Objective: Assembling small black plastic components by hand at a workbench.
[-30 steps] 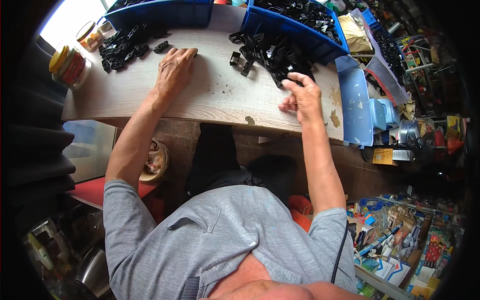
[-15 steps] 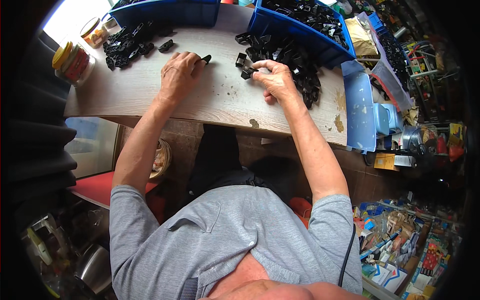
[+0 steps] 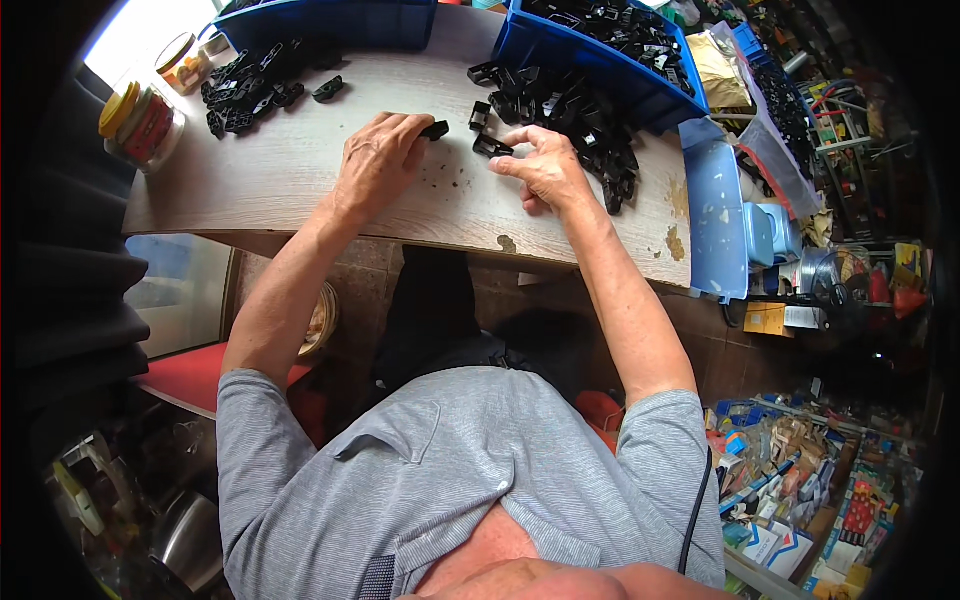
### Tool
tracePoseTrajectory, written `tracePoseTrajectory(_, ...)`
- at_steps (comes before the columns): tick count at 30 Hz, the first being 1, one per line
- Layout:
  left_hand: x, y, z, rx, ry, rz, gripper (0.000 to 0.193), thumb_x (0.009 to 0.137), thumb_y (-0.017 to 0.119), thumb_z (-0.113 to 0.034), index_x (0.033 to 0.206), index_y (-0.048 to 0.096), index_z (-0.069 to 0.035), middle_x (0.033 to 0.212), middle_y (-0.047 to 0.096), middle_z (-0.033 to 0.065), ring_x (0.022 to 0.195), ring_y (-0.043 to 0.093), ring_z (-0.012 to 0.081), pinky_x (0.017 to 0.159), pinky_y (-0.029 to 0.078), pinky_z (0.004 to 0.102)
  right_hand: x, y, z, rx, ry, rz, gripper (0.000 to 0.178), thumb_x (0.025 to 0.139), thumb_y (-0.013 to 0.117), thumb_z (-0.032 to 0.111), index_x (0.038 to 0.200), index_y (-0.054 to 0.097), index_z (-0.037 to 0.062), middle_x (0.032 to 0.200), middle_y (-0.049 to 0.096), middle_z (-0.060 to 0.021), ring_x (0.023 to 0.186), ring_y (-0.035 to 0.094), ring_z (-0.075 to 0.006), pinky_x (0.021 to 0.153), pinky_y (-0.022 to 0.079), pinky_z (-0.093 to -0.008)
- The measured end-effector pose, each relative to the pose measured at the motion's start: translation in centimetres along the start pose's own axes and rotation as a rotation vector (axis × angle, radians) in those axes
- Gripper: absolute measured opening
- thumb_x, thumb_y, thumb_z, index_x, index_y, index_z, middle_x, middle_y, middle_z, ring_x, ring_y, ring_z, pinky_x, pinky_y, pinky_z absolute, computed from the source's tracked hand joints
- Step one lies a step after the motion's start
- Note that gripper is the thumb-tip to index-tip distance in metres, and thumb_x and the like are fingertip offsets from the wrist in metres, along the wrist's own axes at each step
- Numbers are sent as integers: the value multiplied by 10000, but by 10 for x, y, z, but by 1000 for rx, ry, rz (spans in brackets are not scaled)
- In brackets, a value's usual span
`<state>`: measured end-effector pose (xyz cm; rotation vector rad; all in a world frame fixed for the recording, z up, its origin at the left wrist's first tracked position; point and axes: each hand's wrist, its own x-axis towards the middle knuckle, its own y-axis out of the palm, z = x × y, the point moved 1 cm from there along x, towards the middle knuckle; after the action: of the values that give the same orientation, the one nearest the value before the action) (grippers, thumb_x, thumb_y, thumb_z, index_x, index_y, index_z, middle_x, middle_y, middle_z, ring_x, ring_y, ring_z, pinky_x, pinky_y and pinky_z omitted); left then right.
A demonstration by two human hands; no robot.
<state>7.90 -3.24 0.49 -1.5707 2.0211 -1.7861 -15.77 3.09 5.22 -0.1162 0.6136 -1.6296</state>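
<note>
Between the thumb and fingers of my left hand is a small black plastic piece, its end sticking out to the right. My right hand has its thumb and forefinger on a black frame-like plastic part at the table surface. Just beyond that part stands a similar black part. A heap of black plastic parts spreads behind and to the right of my right hand. To the left lies a pile of narrower black pieces, with a single black piece set apart from it.
At the back stand two blue bins, one on the left and one on the right, the right one filled with black parts. Lidded jars sit at the table's left edge. A light-blue plastic panel borders the right side.
My left hand has moved right with its black piece, closer to my right hand. The part at my right fingertips has turned and now lies lengthwise toward the left.
</note>
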Motion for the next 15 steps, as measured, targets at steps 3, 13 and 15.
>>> tracePoseTrajectory(3,3,2,-17,-197,-51,-49,284,893,695,-56,1177,694,-66,1116,727,119,1003,704,321,877,576,411,3,4,-1,-27,42,-2,289,834,812,139,1088,695,64,550,534,14,408,485,-83,358,367,-258)
tracePoseTrajectory(13,22,26,-43,-265,172,101,274,890,667,4,1146,730,-71,1087,727,116,974,715,324,836,593,392,-1,2,-16,26,18,42,330,799,770,93,1125,722,65,582,602,-26,472,581,-114,408,499,-295)
tracePoseTrajectory(15,27,24,-45,-251,189,145,273,892,662,7,1144,732,-71,1082,726,119,980,713,324,839,592,390,1,1,-18,77,18,81,305,801,755,76,1104,727,59,575,595,-20,462,570,-111,402,481,-294)
